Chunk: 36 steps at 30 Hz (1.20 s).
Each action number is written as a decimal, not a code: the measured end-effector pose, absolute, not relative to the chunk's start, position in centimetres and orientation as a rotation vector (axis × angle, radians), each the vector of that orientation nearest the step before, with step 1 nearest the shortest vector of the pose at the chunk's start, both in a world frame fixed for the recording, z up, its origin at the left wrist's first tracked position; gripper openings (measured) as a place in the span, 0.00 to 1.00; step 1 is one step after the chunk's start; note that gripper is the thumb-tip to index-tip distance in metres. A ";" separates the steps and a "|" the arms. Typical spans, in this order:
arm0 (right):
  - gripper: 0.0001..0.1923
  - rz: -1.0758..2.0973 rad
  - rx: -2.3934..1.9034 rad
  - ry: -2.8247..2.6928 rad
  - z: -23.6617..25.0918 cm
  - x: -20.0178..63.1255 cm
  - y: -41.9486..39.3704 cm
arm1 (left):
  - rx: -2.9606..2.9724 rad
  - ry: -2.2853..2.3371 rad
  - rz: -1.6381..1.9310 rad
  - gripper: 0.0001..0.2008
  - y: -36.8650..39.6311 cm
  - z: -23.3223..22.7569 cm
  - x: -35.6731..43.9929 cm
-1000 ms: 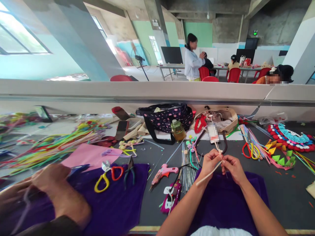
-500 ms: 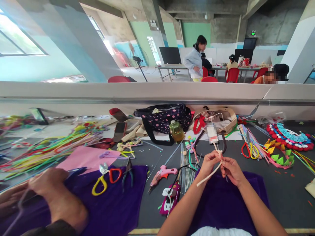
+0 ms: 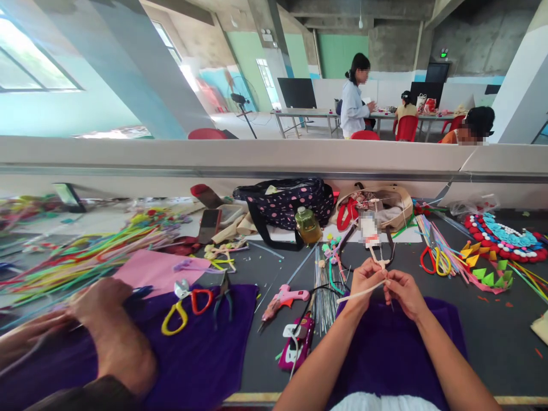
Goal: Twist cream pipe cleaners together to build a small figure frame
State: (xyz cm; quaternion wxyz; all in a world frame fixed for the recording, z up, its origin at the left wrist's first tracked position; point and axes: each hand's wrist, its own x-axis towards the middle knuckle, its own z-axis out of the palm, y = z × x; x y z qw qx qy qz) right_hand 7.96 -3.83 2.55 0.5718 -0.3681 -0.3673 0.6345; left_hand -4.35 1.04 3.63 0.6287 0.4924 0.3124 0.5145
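My left hand point(image 3: 365, 284) and my right hand point(image 3: 406, 292) meet over the purple cloth point(image 3: 385, 354), fingertips almost touching. Both pinch a cream fuzzy stem point(image 3: 359, 295), like a pipe cleaner, whose loose end sticks out to the left across my left wrist. Above the fingers, more cream stems point(image 3: 378, 261) join at a knot-like crossing and run up toward a blurred white tag point(image 3: 369, 227). A thin wire end hangs below my right fingers. Exactly how the pieces are wound together is hidden by my fingertips.
Left of my arms lie a pink glue gun point(image 3: 285, 299), a purple device point(image 3: 296, 342) and thin wires point(image 3: 324, 302). Scissors point(image 3: 435, 260) rest at right. A bottle point(image 3: 307, 226) stands by a dotted bag point(image 3: 291, 202). Another person's hands point(image 3: 100, 302) work at far left, near pliers point(image 3: 223, 297).
The loose stem end has swung up and left, nearer to level. My hands stay close together. The neighbour's hand shifted right, and the standing person across the room turned and moved slightly right.
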 end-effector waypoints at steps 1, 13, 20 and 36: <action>0.12 1.493 -0.860 -0.851 2.6 7.9 -3.8 | 1.135 0.722 1.183 0.10 1.1 3.6 -4.4; 0.13 1.567 -0.857 -0.756 2.5 7.7 -4.2 | 1.182 0.758 1.196 0.11 0.9 2.8 -4.4; 0.11 1.577 -0.879 -0.798 2.5 8.0 -4.1 | 1.294 0.775 1.223 0.09 0.8 2.6 -4.5; 0.12 1.713 -0.794 -0.740 2.9 8.2 -4.4 | 0.988 0.543 0.904 0.14 0.4 3.2 -4.7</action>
